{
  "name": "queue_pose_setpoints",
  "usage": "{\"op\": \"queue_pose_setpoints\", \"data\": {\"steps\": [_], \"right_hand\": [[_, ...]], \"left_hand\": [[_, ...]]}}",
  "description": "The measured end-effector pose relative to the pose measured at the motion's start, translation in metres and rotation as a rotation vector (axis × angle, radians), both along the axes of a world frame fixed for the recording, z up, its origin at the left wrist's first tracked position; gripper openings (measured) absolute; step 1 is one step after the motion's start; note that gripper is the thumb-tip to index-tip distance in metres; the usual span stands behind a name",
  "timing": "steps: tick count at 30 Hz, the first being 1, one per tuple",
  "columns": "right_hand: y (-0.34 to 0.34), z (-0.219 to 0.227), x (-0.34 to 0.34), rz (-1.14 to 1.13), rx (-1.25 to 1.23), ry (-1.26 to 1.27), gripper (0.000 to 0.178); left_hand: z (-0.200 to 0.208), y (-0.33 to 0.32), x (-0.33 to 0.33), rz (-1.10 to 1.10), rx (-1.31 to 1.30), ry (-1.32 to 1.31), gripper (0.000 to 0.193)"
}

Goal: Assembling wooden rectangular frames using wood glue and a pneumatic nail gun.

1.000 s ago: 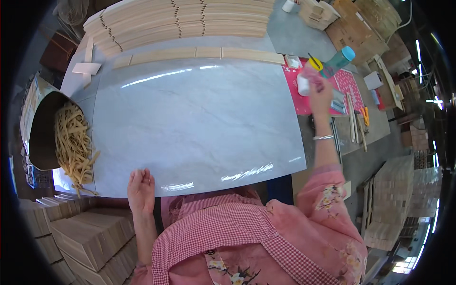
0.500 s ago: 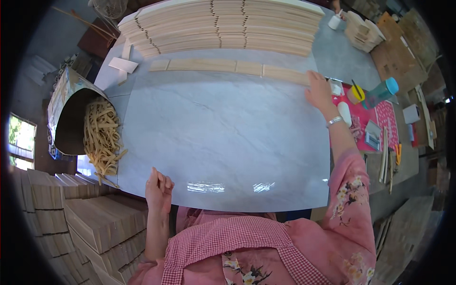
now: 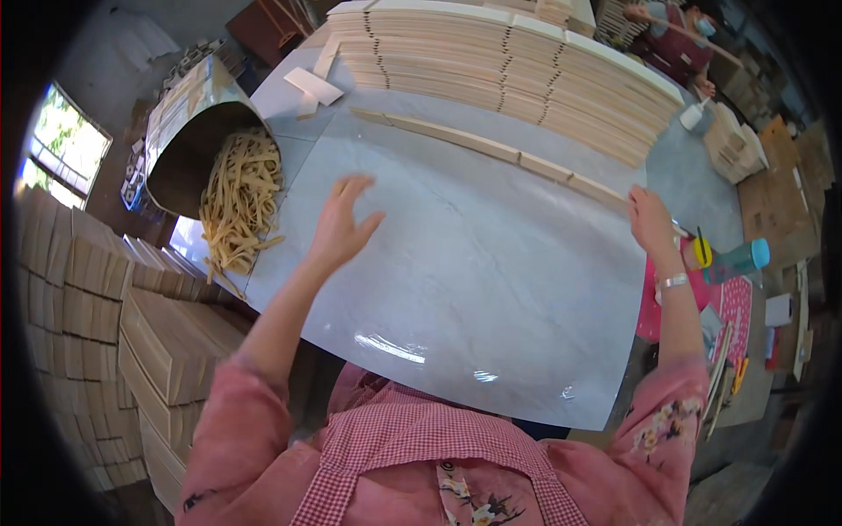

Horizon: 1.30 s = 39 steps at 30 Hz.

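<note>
A long pale wooden slat [image 3: 474, 145], jointed in segments, lies across the far part of the grey marbled tabletop [image 3: 456, 280] and looks tipped onto its edge. At its right end my right hand [image 3: 651, 221] is closed, pinching the wood. My left hand [image 3: 344, 228] hovers over the left part of the tabletop, open, fingers and thumb apart, holding nothing. Just beyond the slat rises a tall stack of similar slats [image 3: 500, 74]. Left of my left hand, tan flat bands [image 3: 241, 197] spill from a tipped container [image 3: 193, 92].
Small pale boards [image 3: 313, 86] lie at the far left. A yellow cup [image 3: 702, 252] and a teal bottle [image 3: 737, 261] stand right of my right hand. Farther off are a white squeeze bottle [image 3: 694, 115] and another person [image 3: 675, 53]. Stacked wooden boards [image 3: 167, 342] flank me on the left.
My left hand has risen from the near edge to over the tabletop and opened. My right hand has closed on the slat's end, and the slat has tipped toward its edge. The view has turned.
</note>
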State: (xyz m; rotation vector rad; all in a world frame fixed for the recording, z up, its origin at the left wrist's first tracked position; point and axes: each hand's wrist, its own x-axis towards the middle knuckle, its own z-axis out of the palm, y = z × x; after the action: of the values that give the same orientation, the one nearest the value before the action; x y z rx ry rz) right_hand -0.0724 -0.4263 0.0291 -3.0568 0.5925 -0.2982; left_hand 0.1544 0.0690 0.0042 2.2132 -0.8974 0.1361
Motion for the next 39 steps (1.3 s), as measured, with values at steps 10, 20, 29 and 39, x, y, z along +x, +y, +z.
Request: {"op": "queue_pose_setpoints", "data": {"steps": [10, 20, 29, 39], "right_hand": [[0.13, 0.079, -0.165, -0.019, -0.213, -0.198, 0.01], [0.126, 0.009, -0.145, -0.276, -0.136, -0.038, 0.023], [0.172, -0.023, -0.092, -0.146, 0.105, 0.175, 0.047], [0.19, -0.038, -0.085, 0.058, 0.504, 0.039, 0.025]], "left_hand": [[-0.011, -0.06, 0.11, -0.004, 0.685, -0.416, 0.038], [0.001, 0.03, 0.015, -0.087, 0.816, -0.256, 0.017], [0.002, 0.048, -0.041, 0.049, 0.809, -0.008, 0.028], [-0.003, 0.04, -0.022, 0.042, 0.367, 0.512, 0.051]]}}
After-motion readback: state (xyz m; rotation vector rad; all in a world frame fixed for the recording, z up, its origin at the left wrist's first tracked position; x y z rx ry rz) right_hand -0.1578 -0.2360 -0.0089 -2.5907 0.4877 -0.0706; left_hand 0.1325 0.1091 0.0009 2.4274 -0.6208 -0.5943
